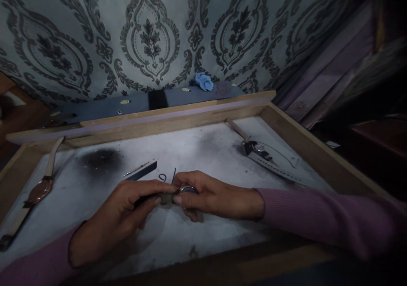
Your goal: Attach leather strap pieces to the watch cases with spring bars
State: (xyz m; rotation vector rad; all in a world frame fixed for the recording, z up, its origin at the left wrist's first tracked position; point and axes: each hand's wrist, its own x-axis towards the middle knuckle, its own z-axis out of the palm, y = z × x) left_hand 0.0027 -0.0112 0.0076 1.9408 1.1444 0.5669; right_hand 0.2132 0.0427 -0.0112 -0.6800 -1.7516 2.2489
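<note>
The left arm (41, 256) extends from near left, the right arm (308, 214) from the right; left hand (124, 205) and right hand (214, 196) pinch, fingertips close together.

I wear dusky purple
My left sleeve (41, 258), lower left of the frame, ends snugly; my right sleeve (295, 212), at right, shows fine ribbing and loose folds.

The scene is dim and cool-toned, brightest across the middle of the white table (181, 146). A soft shadow lies beneath the left hand (122, 207); the far right sinks into near-black. Wide-angle distortion stretches the patterned wall (187, 48) toward both sides, and fine detail looks smeared.
</note>
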